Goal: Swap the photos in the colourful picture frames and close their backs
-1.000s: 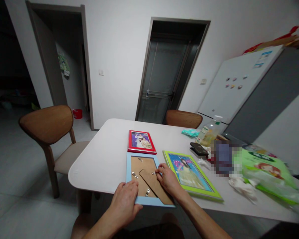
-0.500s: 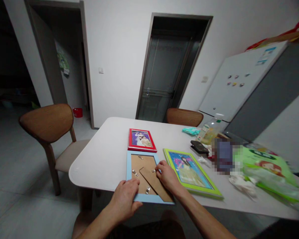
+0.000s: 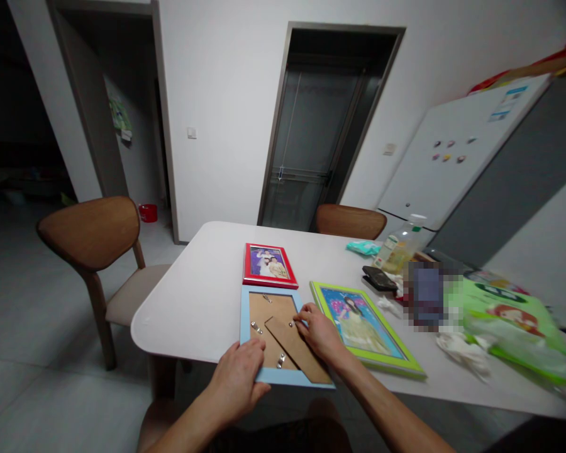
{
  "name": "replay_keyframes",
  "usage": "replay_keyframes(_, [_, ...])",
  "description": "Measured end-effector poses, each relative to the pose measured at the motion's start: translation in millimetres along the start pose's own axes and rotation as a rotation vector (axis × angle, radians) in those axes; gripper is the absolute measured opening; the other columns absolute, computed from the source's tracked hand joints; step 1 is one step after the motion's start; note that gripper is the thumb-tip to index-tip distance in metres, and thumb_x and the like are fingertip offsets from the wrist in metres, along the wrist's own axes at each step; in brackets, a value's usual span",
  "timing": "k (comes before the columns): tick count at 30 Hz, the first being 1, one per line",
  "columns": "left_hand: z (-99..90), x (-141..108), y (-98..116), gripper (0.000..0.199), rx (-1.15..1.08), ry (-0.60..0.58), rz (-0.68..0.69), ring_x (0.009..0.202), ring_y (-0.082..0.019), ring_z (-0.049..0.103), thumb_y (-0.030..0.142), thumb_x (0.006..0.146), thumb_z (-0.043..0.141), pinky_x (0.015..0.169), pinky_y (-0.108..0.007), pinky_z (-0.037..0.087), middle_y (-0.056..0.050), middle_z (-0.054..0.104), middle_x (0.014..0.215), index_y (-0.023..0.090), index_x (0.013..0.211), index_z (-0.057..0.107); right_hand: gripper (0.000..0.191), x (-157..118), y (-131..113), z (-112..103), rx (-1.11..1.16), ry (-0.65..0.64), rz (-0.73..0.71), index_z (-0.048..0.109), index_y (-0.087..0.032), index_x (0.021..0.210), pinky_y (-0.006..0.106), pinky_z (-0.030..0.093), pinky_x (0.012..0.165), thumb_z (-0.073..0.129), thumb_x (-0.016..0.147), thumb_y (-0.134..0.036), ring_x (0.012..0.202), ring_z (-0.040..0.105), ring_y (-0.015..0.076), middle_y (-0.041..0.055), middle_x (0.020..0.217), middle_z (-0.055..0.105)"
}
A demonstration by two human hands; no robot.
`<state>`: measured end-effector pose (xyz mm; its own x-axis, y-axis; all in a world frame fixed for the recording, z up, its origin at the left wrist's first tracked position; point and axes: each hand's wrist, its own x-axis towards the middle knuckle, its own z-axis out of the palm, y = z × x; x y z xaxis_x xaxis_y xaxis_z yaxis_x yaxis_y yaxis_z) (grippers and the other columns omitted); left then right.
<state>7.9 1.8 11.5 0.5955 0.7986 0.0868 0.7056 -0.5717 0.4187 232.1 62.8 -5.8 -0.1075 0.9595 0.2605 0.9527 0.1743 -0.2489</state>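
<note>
A light-blue picture frame (image 3: 245, 327) lies face down at the table's front edge, its lower end jutting out a little. Its brown backing board (image 3: 268, 305) carries a slanted stand leg (image 3: 290, 346) and several small metal clips, one of them the lower clip (image 3: 281, 360). My left hand (image 3: 239, 377) grips the lower left side, fingers on top and thumb by the near edge. At the right side, my right hand (image 3: 317, 330) has its fingertips closed at a metal clip (image 3: 291, 324). Beyond lies a red photo frame (image 3: 270, 264); to the right, a lime-green photo frame (image 3: 358, 324); both face up.
On the white table (image 3: 188, 314), the right side holds a bottle (image 3: 400, 245), a black object (image 3: 378, 278), a teal wrapper (image 3: 363, 248), crumpled tissue (image 3: 460, 352) and a green package (image 3: 514, 308). A wooden chair (image 3: 92, 233) stands left, another chair (image 3: 351, 221) behind.
Both hands keep almost the same places on the blue frame. The whole view shifts very slightly; no object has visibly moved on the table.
</note>
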Motion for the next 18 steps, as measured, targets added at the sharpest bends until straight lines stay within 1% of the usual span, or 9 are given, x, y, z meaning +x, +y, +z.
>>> replay_keyframes(3, [3.4, -1.0, 0.5, 0.053, -0.003, 0.018, -0.02, 0.118, -0.019, 0.033, 0.026, 0.068, 0.058, 0.099, -0.039, 0.024, -0.008, 0.041, 0.127, 0.016, 0.116, 0.039, 0.021, -2.8, 2.2, -1.3, 0.047, 0.007, -0.02, 0.063, -0.018, 0.074, 0.022, 0.038, 0.068, 0.042, 0.074, -0.021, 0.076, 0.052, 0.0126, 0.0043, 0.087, 0.051])
replay_keyframes(8, [5.2, -4.1, 0.0, 0.057, -0.022, 0.024, -0.025, 0.118, -0.019, 0.033, 0.026, 0.068, 0.058, 0.099, -0.039, 0.024, -0.008, 0.041, 0.128, 0.017, 0.119, 0.036, 0.018, -8.2, 2.6, -2.1, 0.081, 0.012, -0.027, 0.061, -0.017, 0.073, 0.023, 0.039, 0.07, 0.044, 0.07, -0.019, 0.076, 0.051, 0.0129, 0.0046, 0.086, 0.05])
replay_keyframes(10, [3.6, -5.5, -0.2, 0.052, -0.033, 0.019, -0.025, 0.118, -0.019, 0.033, 0.025, 0.068, 0.058, 0.099, -0.039, 0.023, -0.007, 0.04, 0.128, 0.018, 0.116, 0.039, 0.017, -10.4, 1.2, -1.9, 0.084, 0.03, -0.024, 0.061, -0.017, 0.073, 0.023, 0.04, 0.071, 0.044, 0.07, -0.019, 0.077, 0.051, 0.0132, 0.0048, 0.086, 0.05])
replay_keyframes(14, [0.7, -6.4, -1.1, 0.032, -0.045, 0.021, 0.001, 0.118, -0.019, 0.033, 0.023, 0.066, 0.059, 0.098, -0.037, 0.025, -0.005, 0.04, 0.128, 0.02, 0.097, 0.051, 0.016, -13.6, -1.7, -1.7, 0.076, 0.064, -0.014, 0.059, -0.016, 0.071, 0.025, 0.04, 0.072, 0.043, 0.069, -0.017, 0.077, 0.05, 0.0144, 0.0057, 0.085, 0.05])
replay_keyframes(18, [2.7, -5.0, -3.8, 0.03, -0.061, 0.039, 0.008, 0.117, -0.02, 0.034, 0.024, 0.064, 0.062, 0.096, -0.037, 0.026, -0.005, 0.042, 0.127, 0.02, 0.093, 0.051, 0.02, -17.5, 0.4, -1.6, 0.118, 0.072, -0.037, 0.061, -0.016, 0.077, 0.026, 0.039, 0.077, 0.042, 0.07, -0.017, 0.083, 0.051, 0.0153, 0.0073, 0.09, 0.052])
